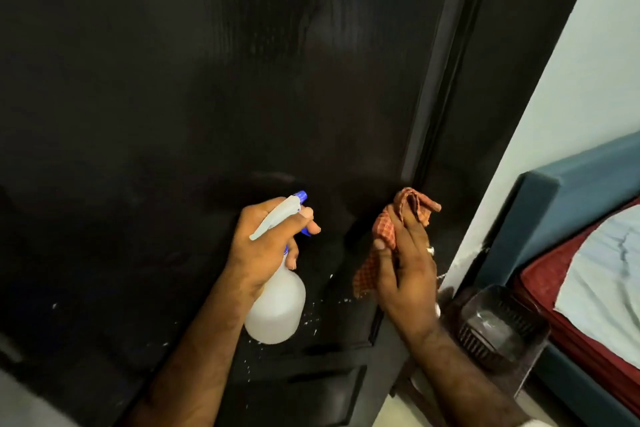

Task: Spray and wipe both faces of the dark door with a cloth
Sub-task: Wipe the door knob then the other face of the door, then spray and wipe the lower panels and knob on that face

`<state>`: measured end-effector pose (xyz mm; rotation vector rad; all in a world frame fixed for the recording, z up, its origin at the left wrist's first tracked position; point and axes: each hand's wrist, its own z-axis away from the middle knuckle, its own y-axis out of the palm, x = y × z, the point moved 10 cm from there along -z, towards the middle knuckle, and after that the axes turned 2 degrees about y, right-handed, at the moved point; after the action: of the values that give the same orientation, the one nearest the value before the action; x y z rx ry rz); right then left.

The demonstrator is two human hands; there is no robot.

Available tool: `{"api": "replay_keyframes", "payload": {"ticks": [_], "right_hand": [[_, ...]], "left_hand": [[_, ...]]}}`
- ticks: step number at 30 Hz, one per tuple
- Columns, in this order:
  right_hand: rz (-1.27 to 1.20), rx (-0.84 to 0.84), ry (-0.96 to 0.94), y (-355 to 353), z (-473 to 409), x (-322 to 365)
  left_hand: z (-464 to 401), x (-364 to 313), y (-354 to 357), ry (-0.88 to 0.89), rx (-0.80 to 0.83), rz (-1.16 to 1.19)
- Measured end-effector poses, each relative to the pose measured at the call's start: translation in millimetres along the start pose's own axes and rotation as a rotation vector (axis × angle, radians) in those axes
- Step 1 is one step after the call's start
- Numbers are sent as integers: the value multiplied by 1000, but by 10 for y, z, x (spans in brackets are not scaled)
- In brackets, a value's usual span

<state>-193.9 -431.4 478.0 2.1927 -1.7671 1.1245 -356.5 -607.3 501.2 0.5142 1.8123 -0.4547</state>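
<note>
While facing the door [180,107], which fills most of the view as a dark, faintly streaked face with white specks low down near the raised lower panels. Left hand [268,246] wrapped around the neck of the bottle [277,305], forefinger curled over the blue trigger, thumb side toward the camera; a grasping grip, plainly clenched round the sprayer. Bottle white and translucent, upright with a slight tilt, its blue nozzle [302,196] aimed up and forward at the door, close to the face but whether touching cannot be told. Right hand [405,270] grasping the cloth [384,232], an orange checked rag bunched under the fingers, thumb pinning it at the near side, loose folds sticking out above the fingertips and hanging below the palm. Ring [430,250] visible on one finger of that hand. Cloth held just beside the door's right edge, level with the bottle's head; contact with the wood hard to judge. Right of the door edge, dark frame [491,80], then pale wall [588,62]. Bed [571,204] at far right, teal frame, red mattress, light sheet on top. Small dark slatted basket [498,326] low between right forearm and bed, just beside the bed frame. Both forearms bare, reaching up from the bottom edge.
</note>
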Motion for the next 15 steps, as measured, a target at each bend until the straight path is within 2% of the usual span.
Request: {"api": "replay_keyframes", "payload": {"ticks": [6, 11, 13, 15], "right_hand": [[-219, 68, 159, 288, -140, -340], [-398, 154, 242, 732, 210, -836], [-490, 233, 367, 976, 459, -1189], [-656, 317, 581, 1221, 794, -1446]], "left_hand": [[55, 538, -88, -66, -87, -75], [377, 1153, -144, -120, -204, -48], [530, 1470, -172, -172, -243, -72], [682, 1759, -155, -216, -262, -89]]}}
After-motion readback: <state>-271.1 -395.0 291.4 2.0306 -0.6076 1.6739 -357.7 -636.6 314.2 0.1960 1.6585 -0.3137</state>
